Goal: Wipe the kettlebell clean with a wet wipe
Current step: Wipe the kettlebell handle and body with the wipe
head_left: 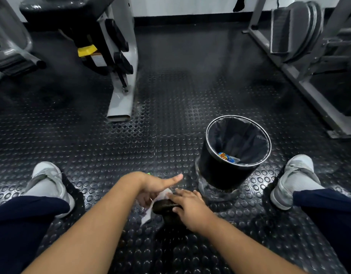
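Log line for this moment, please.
stage: wiping | left hand holds wet wipe against kettlebell | right hand holds kettlebell from above | bin: on floor beyond hands

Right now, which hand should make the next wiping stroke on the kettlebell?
Left. The left hand holds the wipe against the kettlebell; the right hand is occupied holding it steady from on top.

Kettlebell (pixel 163 205) — mostly hidden, blurred
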